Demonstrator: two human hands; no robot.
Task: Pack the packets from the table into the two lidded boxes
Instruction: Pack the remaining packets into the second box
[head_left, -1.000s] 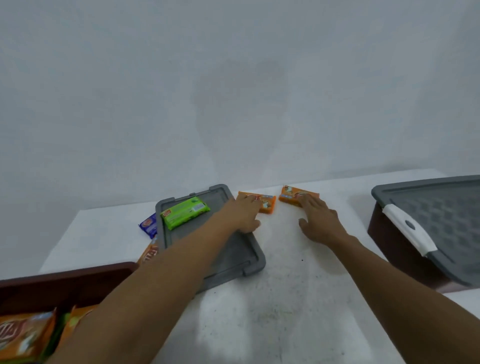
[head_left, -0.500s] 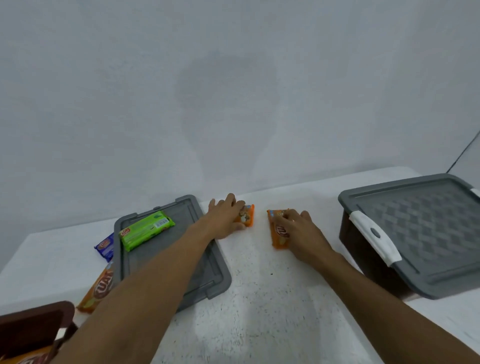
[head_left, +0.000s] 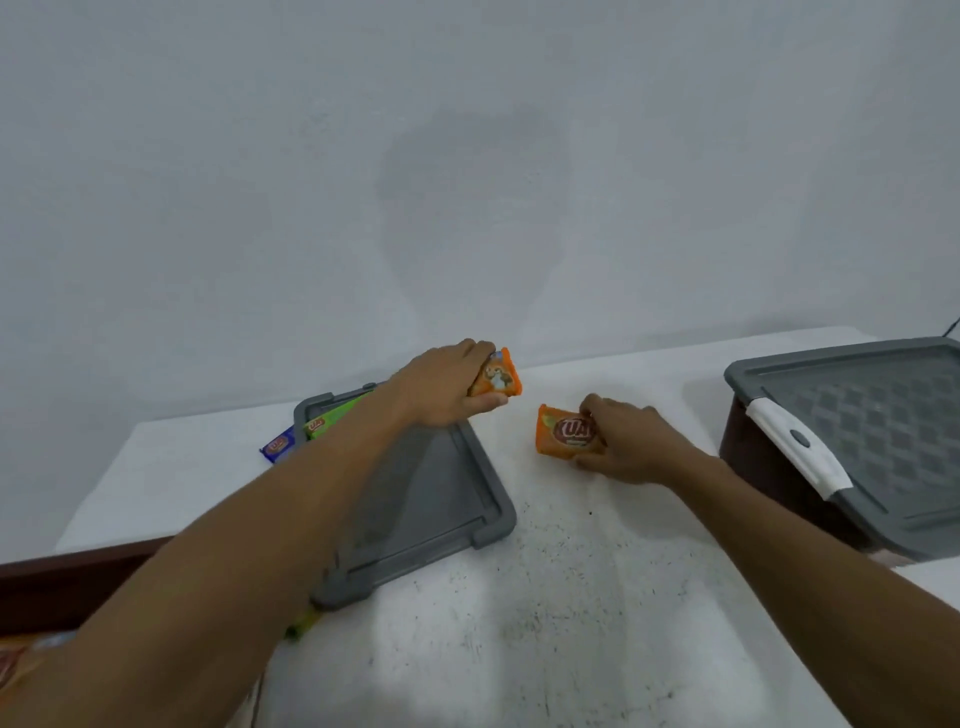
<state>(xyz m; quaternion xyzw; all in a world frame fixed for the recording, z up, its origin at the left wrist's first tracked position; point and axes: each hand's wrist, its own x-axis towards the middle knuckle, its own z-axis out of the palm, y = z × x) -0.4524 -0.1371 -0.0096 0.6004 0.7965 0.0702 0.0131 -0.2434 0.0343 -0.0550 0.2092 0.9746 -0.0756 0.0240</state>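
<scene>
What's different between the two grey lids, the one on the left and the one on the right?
The left lid lies loose on the table; the right lid sits on a brown box. The left lid's face is smooth, the right lid's chequered. A green packet rests on the left lid; a white clasp grips the right lid. Both are grey with rounded corners.

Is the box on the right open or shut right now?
Shut. Its grey lid sits flat on the brown box, with the white latch lying over the lid's near edge.
</scene>
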